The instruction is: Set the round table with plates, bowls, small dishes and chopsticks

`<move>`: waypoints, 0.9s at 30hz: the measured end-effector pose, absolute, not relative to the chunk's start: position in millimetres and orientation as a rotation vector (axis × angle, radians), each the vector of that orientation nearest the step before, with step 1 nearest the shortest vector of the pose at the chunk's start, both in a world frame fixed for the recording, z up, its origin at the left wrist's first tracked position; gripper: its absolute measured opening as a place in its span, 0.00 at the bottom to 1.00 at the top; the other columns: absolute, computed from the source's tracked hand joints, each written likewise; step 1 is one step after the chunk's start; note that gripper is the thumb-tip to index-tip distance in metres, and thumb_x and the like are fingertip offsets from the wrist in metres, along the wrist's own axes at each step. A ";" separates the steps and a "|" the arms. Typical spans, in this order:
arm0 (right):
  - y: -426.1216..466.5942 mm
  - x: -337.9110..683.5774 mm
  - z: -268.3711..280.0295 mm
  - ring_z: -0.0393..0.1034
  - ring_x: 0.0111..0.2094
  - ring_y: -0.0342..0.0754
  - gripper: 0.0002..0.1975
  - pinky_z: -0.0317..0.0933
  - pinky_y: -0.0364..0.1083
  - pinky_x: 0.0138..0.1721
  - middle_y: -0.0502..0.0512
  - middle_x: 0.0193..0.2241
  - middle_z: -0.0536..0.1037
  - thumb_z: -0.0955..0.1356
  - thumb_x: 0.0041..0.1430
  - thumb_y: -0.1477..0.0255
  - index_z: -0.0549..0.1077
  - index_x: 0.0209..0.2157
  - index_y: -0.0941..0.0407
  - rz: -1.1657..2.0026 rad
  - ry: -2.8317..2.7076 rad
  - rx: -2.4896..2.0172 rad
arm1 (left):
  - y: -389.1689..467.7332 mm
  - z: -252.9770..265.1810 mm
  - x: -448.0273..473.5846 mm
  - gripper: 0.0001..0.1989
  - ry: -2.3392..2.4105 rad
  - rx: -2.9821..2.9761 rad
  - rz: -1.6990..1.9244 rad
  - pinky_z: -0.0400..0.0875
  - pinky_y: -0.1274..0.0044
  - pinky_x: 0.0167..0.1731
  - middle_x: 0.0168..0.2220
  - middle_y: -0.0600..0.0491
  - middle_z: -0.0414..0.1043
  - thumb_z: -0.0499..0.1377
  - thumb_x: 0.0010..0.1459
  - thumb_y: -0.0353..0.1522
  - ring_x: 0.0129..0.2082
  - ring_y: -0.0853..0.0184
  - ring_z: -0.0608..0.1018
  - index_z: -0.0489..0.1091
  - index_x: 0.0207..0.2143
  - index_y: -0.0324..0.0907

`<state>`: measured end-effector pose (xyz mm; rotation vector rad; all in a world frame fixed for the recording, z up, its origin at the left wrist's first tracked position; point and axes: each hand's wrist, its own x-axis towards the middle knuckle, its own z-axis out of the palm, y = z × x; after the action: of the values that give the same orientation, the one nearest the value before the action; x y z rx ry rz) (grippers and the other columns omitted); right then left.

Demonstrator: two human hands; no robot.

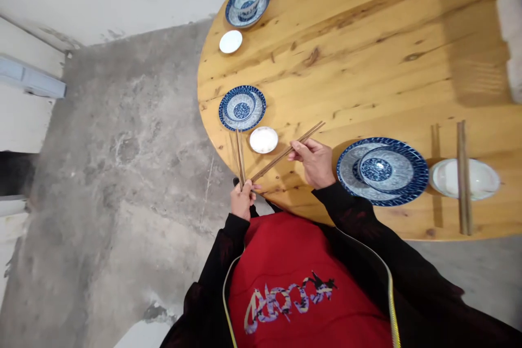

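My left hand (242,199), near the table's edge, is closed on the lower ends of several wooden chopsticks (240,160), which point up and away from me. My right hand (315,162) pinches another pair of chopsticks (281,156) that slants over the table, its lower end meeting my left fingers. Between and beyond the hands sits a small white dish (263,140). Behind that dish stands a blue-patterned plate (262,110) with a matching bowl (241,109) in it. Right of my right hand is a larger-looking blue-patterned plate (346,179) holding a bowl (385,169).
At the right, a pair of chopsticks (464,179) rests across a white dish (485,178). Farther along the rim of the round wooden table (346,65) are another blue-patterned plate with bowl (247,4) and a white dish (230,42). Grey concrete floor (134,141) lies left.
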<state>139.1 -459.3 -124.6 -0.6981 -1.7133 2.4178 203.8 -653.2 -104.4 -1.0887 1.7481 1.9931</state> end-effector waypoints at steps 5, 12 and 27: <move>-461.8 115.3 -147.9 0.70 0.22 0.41 0.22 0.72 0.40 0.26 0.48 0.20 0.74 0.84 0.37 0.59 0.74 0.23 0.56 2.594 -1.554 -0.903 | -655.3 -109.0 191.2 0.21 1.738 -1.158 2.128 0.43 0.83 0.15 0.24 0.54 0.76 0.74 0.46 0.42 0.14 0.81 0.59 0.68 0.30 0.39; -470.2 71.5 -164.4 0.66 0.20 0.38 0.18 0.66 0.37 0.21 0.46 0.19 0.72 0.83 0.40 0.69 0.74 0.24 0.57 2.677 -1.460 -0.970 | -650.2 -131.9 177.8 0.20 1.775 -1.260 2.245 0.46 0.82 0.17 0.26 0.55 0.76 0.72 0.50 0.44 0.15 0.81 0.59 0.69 0.33 0.39; -457.3 37.4 -185.7 0.67 0.20 0.39 0.18 0.69 0.38 0.23 0.47 0.19 0.72 0.83 0.46 0.68 0.72 0.23 0.56 2.552 -1.713 -0.890 | -646.6 -158.3 147.8 0.21 1.774 -1.234 2.226 0.52 0.81 0.21 0.31 0.55 0.77 0.70 0.54 0.47 0.19 0.79 0.61 0.70 0.36 0.40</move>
<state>37.4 -457.3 -185.7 -0.8905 -1.7126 2.5523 147.8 -646.6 -158.3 -1.2341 1.7736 2.2261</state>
